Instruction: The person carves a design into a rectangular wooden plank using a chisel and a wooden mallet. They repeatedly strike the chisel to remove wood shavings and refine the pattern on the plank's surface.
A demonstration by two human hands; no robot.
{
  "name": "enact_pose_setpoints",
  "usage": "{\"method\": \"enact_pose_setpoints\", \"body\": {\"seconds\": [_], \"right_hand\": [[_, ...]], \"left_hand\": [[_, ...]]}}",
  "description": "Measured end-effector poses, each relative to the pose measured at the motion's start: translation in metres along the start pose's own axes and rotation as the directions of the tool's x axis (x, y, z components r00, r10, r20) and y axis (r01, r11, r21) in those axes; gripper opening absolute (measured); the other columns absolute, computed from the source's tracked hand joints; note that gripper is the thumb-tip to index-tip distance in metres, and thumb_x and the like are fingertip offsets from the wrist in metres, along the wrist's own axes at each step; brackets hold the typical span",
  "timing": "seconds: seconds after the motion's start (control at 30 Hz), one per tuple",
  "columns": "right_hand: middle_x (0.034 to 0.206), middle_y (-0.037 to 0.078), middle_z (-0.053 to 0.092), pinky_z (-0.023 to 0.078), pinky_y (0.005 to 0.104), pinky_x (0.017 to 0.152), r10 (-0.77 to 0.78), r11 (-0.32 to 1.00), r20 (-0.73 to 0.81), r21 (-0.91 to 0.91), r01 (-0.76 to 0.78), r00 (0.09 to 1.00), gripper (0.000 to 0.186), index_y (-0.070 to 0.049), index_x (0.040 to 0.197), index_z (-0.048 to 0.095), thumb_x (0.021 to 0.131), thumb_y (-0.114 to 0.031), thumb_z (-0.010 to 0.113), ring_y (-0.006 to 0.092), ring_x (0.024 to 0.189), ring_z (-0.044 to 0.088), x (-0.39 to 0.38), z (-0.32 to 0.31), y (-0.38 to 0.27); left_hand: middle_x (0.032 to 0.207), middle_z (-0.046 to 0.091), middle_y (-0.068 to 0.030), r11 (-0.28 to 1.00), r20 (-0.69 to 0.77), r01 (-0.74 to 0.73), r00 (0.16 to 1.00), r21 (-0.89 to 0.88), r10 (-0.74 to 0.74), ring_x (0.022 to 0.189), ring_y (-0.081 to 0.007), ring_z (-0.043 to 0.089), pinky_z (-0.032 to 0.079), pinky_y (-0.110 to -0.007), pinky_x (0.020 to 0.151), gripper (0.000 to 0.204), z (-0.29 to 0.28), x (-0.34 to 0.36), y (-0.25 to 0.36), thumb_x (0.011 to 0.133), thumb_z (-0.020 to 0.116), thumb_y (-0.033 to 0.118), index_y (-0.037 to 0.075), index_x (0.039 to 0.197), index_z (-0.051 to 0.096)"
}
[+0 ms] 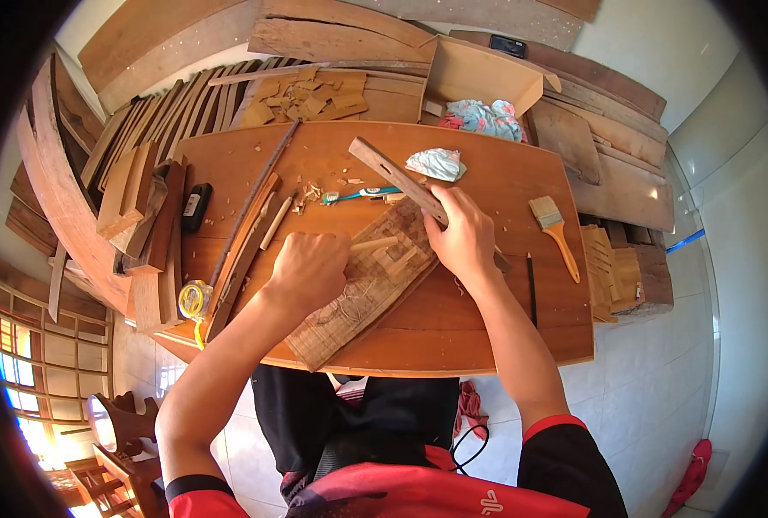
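Note:
On the table, a thick rough wooden board [328, 332] lies at a slant, with a shallow carved recess and shavings on its face. My left hand [309, 269] is closed in a fist over the board's left side. From that fist a slim pale wooden stick [372, 245] points right across the carving; its other end is hidden, so I cannot tell if it is a tool handle. My right hand [462, 231] grips a brown wooden bar [388, 167] with a narrow slot, held tilted above the board's upper end.
Around the board lie a toothbrush [362, 195], a crumpled white cloth [436, 164], a paintbrush [557, 237], a pencil [533, 289], a tape measure [196, 300] and long wooden strips [244, 250]. Stacked wood blocks [133, 198] stand left. A cardboard box [475, 78] sits beyond the table [522, 345].

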State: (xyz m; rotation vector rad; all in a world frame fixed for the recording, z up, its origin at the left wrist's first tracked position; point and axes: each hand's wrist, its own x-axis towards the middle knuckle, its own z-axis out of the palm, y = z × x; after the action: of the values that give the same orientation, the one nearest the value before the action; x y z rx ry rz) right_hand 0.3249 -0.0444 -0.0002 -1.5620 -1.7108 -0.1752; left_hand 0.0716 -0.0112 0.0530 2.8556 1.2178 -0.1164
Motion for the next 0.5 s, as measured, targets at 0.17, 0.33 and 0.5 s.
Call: {"method": "enact_pose_setpoints", "body": {"seconds": [0.17,0.33,0.5], "right_hand": [[0.100,0.011,0.069,0.056,0.0422,0.073,-0.004,1.000,-0.018,0.004,0.004,1.000,0.033,-0.006,0.116,0.067,0.085,-0.010,0.077,0.0323,0.091,0.070,0.000,0.003,0.000],[0.099,0.011,0.069,0.056,0.0425,0.073,-0.005,1.000,-0.024,0.012,0.005,1.000,0.033,-0.005,0.116,0.067,0.086,-0.010,0.077,0.0331,0.091,0.070,0.000,0.003,0.000],[0.098,0.012,0.069,0.056,0.0429,0.072,-0.002,1.000,-0.024,0.010,0.002,1.000,0.032,-0.005,0.116,0.067,0.086,-0.011,0.077,0.0337,0.089,0.070,0.001,0.003,-0.001]], "left_hand": [[0.083,0.070,-0.0163,0.996,-0.092,-0.085,0.992,0.000,0.085,0.082,-0.0366,0.071,0.054,-0.049,0.074,0.022,0.010,-0.005,-0.006,0.077,0.070,0.014,0.002,0.092,0.059],[0.083,0.069,-0.0161,0.995,-0.099,-0.096,0.991,-0.006,0.095,0.083,-0.0374,0.070,0.053,-0.050,0.075,0.019,0.013,-0.004,-0.008,0.078,0.068,0.011,0.003,0.092,0.059],[0.082,0.068,-0.0156,0.997,-0.083,-0.065,0.995,-0.037,0.061,0.083,-0.0379,0.070,0.053,-0.051,0.075,0.018,0.012,-0.006,-0.007,0.079,0.067,0.012,0.003,0.092,0.057]]}}
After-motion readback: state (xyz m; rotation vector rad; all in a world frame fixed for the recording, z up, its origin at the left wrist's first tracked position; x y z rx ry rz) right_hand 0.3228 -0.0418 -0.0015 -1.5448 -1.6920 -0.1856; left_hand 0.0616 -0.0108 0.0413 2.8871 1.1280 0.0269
